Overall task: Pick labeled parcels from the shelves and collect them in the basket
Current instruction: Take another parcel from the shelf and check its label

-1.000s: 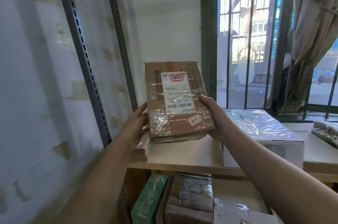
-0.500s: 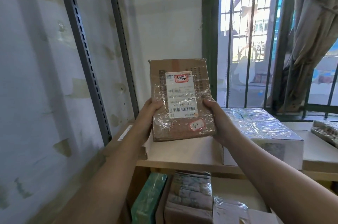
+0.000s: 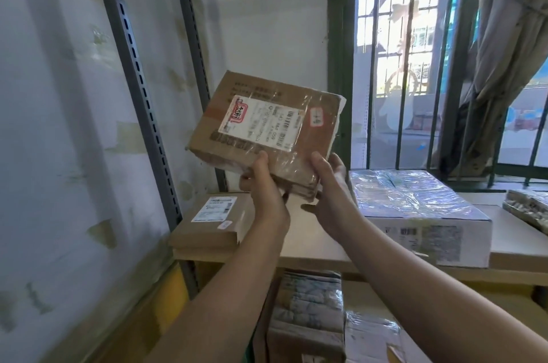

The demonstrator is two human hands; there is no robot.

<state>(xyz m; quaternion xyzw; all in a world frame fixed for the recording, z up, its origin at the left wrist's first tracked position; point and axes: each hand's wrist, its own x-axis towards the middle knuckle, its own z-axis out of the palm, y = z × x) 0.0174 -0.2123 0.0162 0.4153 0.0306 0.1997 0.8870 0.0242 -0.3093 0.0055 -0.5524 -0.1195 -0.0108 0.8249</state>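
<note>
I see the taped brown parcel (image 3: pixel 267 128) raised and tilted above the shelf (image 3: pixel 311 247), label toward me, my left hand (image 3: pixel 264 184) grasping its lower edge and my right hand (image 3: pixel 329 184) grasping its lower corner, with a flat labeled package (image 3: pixel 213 220) and a wrapped white box (image 3: pixel 415 214) lying on the shelf below.

hands (image 3: pixel 264 187): 2 | held parcel (image 3: pixel 264 125): 1 | shelf parcels (image 3: pixel 213 220): 3 | lower parcels (image 3: pixel 308 303): perhaps 3
</note>
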